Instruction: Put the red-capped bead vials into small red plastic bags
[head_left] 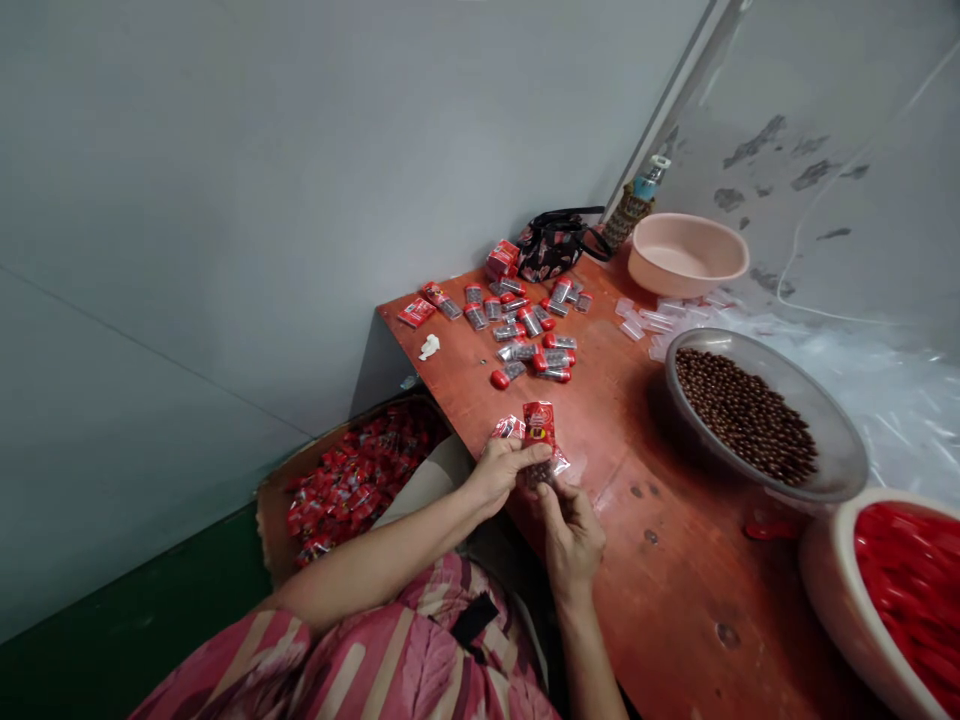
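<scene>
Two-handed grip on one red-printed packet

The left hand pinches its middle between thumb and forefinger; the right hand clamps its lower end, where brown balls show. Packet above the tabletop, near its edge. Clockwise about it, twelve o'clock being away from the worker: red-capped tubes at twelve, a bowl of brown balls at three, a basin of red plastic pieces at four, a carton of red packets at nine.

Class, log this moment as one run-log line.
left hand: holds red packet | right hand: holds its lower end | table: red-capped tubes, bowl of brown balls
</scene>
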